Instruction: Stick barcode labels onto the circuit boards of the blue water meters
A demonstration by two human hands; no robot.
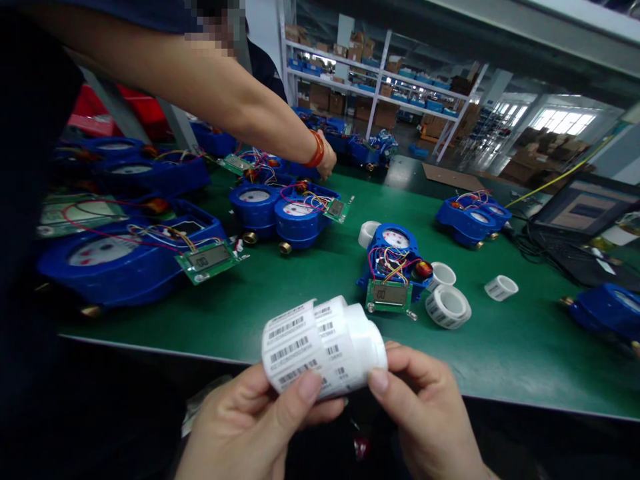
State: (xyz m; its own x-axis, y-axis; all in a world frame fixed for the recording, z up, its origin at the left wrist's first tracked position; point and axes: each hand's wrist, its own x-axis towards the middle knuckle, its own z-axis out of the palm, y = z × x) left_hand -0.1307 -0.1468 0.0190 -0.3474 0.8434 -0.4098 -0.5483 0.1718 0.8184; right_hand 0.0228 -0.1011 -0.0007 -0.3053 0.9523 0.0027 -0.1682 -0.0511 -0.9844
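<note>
Our left hand [245,413] curls around the label roll [320,347], thumb pressed on its printed side; our right hand [425,407] pinches the roll's stepped-out right end between thumb and fingers. We hold it at the near edge of the green table [310,287]. Beyond, from the left, stand several blue meters [133,273], a co-worker's arm [260,117] reaching over them, then a single meter [395,237] with loose rolls [437,315] beside it, another meter [463,227] and a laptop [570,210].

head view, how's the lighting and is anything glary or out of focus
In the head view, the far window glares white and the lower left corner sinks into shadow; also in the head view, the label roll looks fairly crisp, the background shelves softer.
</note>
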